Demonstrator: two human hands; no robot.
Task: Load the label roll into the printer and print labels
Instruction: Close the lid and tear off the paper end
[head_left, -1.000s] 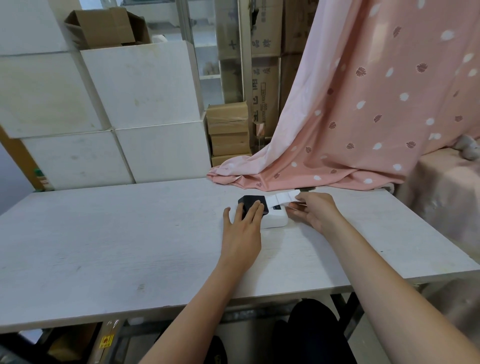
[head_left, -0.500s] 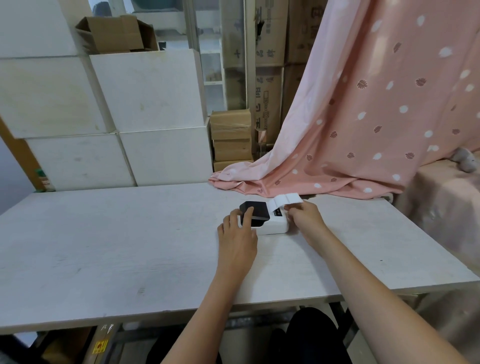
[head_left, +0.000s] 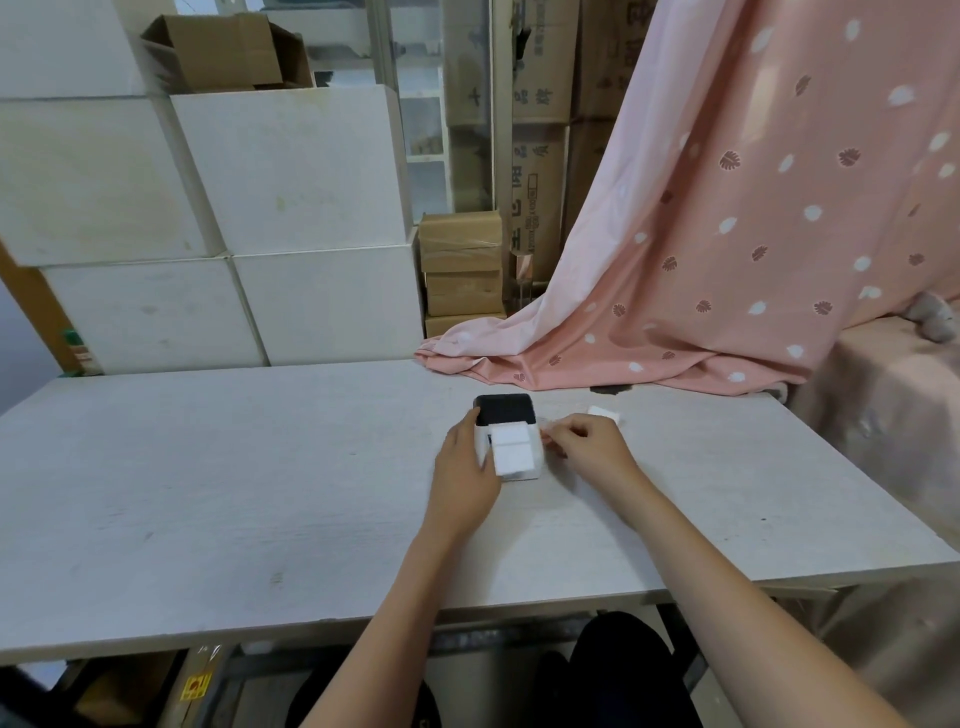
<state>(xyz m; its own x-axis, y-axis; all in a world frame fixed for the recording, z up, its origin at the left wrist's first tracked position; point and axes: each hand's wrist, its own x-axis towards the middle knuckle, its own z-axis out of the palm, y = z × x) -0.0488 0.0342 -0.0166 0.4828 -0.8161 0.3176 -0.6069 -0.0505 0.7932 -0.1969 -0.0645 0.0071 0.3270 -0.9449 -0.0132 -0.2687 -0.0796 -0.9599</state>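
so the little label printer sits on the white table, a bit right of centre and closer to the far edge than the near one. black lid at its far end, white body toward the person, and a strip of white labels is lying out over the top of the white part, pointing back at the person.

left hand is right up against the printer's left side, thumb along the far-left corner by the black lid, fingers wrapped loosely on the near-left edge, so it's cupped on the printer, steadying it. right hand is just right of the printer, fingertips pinched together on a small bit of white paper at the printer's right edge. too blurry there to say if that bit is joined to the strip or not.

just beyond the right hand, on the far side, there's another small white piece lying flat on the table, apart from the printer.

room-wise: everything left of the left hand is bare tabletop all the way to the left edge, and there's a wide bare band between both wrists and the near edge too. right of the right hand there's open surface out to the right edge. beyond the hands it's tighter: the pink patterned curtain spills onto the far edge of the table just behind the printer, and white boxes are stacked behind the far-left edge.
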